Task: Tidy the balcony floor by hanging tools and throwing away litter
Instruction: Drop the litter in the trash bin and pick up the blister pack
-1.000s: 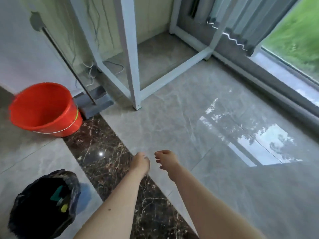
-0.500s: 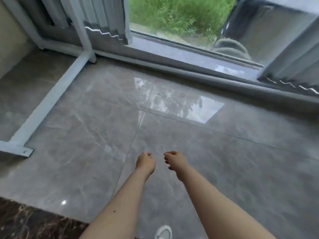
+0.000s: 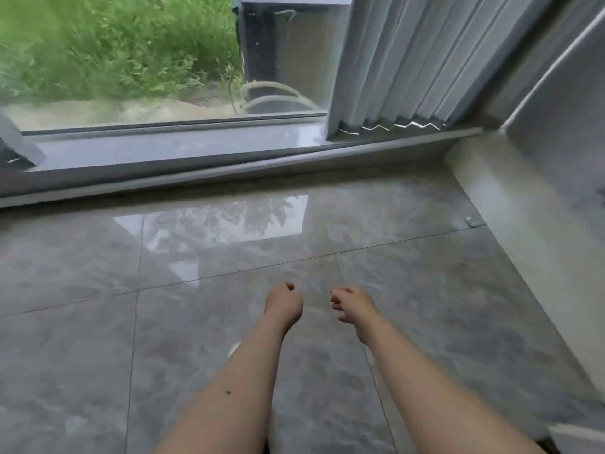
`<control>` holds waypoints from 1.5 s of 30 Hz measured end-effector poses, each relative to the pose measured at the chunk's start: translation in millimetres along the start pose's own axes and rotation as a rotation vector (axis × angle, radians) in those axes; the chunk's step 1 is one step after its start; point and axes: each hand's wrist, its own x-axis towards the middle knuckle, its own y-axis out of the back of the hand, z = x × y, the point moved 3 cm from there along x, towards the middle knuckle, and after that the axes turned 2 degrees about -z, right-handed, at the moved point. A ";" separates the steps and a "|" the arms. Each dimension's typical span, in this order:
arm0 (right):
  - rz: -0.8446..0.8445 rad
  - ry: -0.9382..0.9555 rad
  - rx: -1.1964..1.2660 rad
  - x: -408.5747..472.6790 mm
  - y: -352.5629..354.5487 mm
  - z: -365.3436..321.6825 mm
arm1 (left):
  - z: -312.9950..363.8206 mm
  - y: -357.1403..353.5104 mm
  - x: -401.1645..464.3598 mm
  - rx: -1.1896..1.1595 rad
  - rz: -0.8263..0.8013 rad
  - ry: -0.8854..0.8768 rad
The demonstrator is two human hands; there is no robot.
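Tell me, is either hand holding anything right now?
Nothing is held. The left hand and right hand hang loosely curled above the grey floor tiles.

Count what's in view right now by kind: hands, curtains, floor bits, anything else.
Hands: 2, left hand and right hand, both loosely curled, holding nothing
Curtains: 1, the pleated curtain
Small pieces on the floor: 1, a pale bit by the right wall, too small to identify
Tools: 0
Total: 4
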 end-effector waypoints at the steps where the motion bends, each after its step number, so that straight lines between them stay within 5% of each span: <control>1: 0.021 0.000 0.017 7.9 15.1 -4.7 | 16.7 -10.0 6.4 0.019 -0.012 -0.017; 24: 0.351 -0.142 0.382 228.3 347.7 -99.7 | 340.4 -292.8 178.3 0.394 -0.278 -0.176; 45: 0.345 -0.248 0.433 437.3 621.7 -110.2 | 531.9 -567.2 297.9 0.519 -0.332 -0.126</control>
